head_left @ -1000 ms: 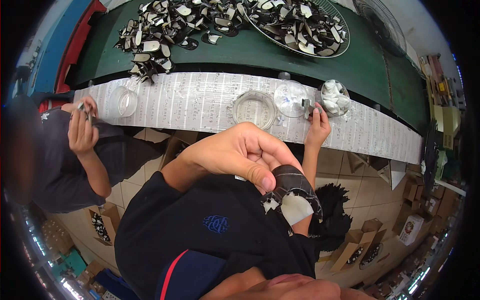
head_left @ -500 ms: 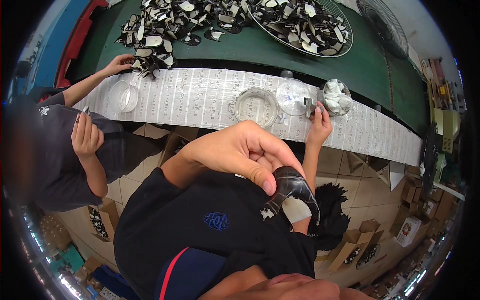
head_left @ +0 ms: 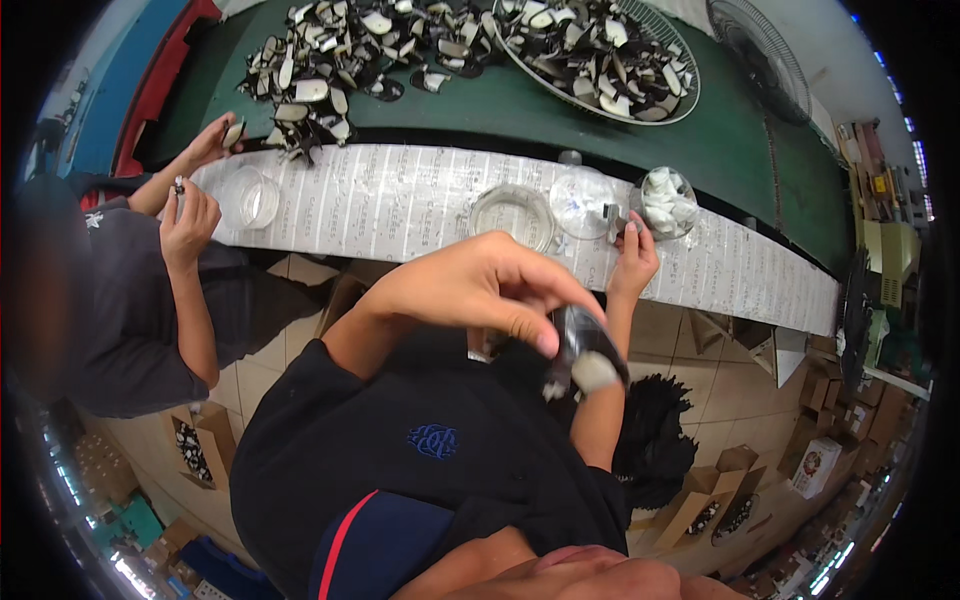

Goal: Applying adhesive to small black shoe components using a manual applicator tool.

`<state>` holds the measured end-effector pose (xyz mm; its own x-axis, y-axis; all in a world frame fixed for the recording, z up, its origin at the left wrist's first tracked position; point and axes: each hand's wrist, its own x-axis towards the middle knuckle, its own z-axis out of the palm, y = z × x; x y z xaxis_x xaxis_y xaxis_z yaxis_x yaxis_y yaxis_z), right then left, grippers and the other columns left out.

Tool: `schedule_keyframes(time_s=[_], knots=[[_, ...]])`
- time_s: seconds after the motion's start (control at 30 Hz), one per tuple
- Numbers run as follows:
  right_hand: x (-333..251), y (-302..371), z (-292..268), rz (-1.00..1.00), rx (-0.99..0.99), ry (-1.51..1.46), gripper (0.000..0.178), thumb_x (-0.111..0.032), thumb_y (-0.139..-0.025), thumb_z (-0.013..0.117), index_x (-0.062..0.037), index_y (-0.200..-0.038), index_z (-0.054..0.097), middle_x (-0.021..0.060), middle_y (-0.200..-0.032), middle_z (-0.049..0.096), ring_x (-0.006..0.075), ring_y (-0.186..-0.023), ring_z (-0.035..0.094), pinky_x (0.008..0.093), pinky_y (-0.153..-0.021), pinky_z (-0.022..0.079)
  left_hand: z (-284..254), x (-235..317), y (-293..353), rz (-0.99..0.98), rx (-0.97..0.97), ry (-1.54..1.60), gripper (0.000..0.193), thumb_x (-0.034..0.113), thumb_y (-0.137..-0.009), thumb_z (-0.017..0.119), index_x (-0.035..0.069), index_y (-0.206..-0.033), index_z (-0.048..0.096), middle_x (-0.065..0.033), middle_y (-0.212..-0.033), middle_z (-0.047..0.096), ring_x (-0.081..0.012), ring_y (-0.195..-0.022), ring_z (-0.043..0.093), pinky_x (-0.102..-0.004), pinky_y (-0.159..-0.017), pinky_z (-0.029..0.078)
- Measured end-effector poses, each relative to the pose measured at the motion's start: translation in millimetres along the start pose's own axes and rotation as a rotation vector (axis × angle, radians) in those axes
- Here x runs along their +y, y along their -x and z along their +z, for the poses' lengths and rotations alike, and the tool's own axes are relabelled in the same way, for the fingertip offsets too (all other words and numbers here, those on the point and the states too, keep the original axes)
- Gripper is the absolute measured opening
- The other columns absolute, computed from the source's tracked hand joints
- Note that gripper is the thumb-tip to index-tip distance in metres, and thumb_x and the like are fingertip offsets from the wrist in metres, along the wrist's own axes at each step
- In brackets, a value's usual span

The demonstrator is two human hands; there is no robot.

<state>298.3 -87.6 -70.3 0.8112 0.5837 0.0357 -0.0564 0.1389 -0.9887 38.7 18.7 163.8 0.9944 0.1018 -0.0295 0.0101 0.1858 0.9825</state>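
Observation:
In front of my chest, my left hand [head_left: 480, 290] is closed on a glossy black shoe upper [head_left: 580, 328] with pale lining, pinched between thumb and fingers. Motion blurs the piece, and its lower end hangs toward my right forearm. My right hand [head_left: 636, 257] is farther off, over the strip along the bench edge. Its fingers pinch a small grey piece [head_left: 612, 222] whose kind I cannot make out. That piece is beside a clear round lid or dish [head_left: 583, 200] and a clear tub of white wads [head_left: 668, 203].
Another clear round container [head_left: 511, 222] stands left of the dish. Many black-and-cream shoe uppers lie piled on the green bench [head_left: 400, 117], more in a wire basket [head_left: 690, 105]. At left a co-worker [head_left: 130, 300] holds a shoe upper [head_left: 233, 132] near a clear tub [head_left: 250, 197].
The shoe upper in my left hand has shifted slightly upward and turned. My right hand stays nearly in place. The co-worker has drawn a shoe upper from the pile and raised the other hand.

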Motion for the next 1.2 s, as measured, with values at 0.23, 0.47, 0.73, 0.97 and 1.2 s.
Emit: schedule_keyframes(time_s=[0.23,0.47,0.73,0.97,1.2], knots=[[-2.4,1.2,-3.5,0.002,0.009,-0.034,0.026,-0.014,-0.093,0.063,0.0005,-0.114,0.066,-0.0008,-0.087,0.062,0.0057,-0.072,0.052,0.0198,-0.066,0.044,-90.0,5.7,-114.0,0.294,0.395,-0.113,0.045,0.023,-0.085,0.072,-0.005,-0.119,0.060,-0.0085,-0.097,0.069,-0.0097,-0.089,0.063,-0.0252,-0.078,0.050],[-10.7,6.6,7.7,-0.006,0.015,0.043,0.027,-0.019,-0.094,0.062,-0.0002,-0.113,0.067,-0.0025,-0.084,0.060,0.0048,-0.070,0.049,0.0194,-0.063,0.043,-211.0,-57.4,-141.8,0.302,1.066,-0.887,0.057,0.035,-0.084,0.067,-0.006,-0.121,0.055,-0.0244,-0.110,0.063,-0.0354,-0.103,0.062,-0.0396,-0.090,0.048],[-6.4,3.4,7.0,-0.024,0.003,-0.040,0.026,-0.016,-0.094,0.061,0.0004,-0.113,0.066,-0.0043,-0.082,0.058,0.0040,-0.068,0.046,0.0193,-0.062,0.040,-320.9,-152.3,-6.9,-0.250,1.428,-1.579,0.045,0.009,-0.076,0.064,-0.002,-0.118,0.050,-0.0183,-0.108,0.055,-0.0379,-0.112,0.051,-0.0453,-0.083,0.051],[-3.6,2.2,-5.7,-0.033,0.041,-0.042,0.025,-0.015,-0.093,0.062,0.0005,-0.112,0.067,-0.0014,-0.089,0.064,0.0046,-0.070,0.051,0.0202,-0.064,0.044,-294.5,-161.9,-3.1,-0.499,1.128,-1.619,0.065,0.002,-0.082,0.060,0.001,-0.140,0.033,-0.0170,-0.111,0.062,-0.0330,-0.111,0.057,-0.0402,-0.089,0.048],[-12.2,8.1,4.9,-0.055,-0.005,-0.022,0.025,-0.016,-0.093,0.062,0.0009,-0.112,0.067,-0.0010,-0.088,0.064,0.0051,-0.071,0.053,0.0205,-0.065,0.044,-267.7,-174.3,42.8,0.034,1.226,-0.976,0.041,-0.002,-0.081,0.065,0.001,-0.120,0.055,-0.0132,-0.096,0.071,-0.0233,-0.082,0.069,-0.0330,-0.072,0.053]])
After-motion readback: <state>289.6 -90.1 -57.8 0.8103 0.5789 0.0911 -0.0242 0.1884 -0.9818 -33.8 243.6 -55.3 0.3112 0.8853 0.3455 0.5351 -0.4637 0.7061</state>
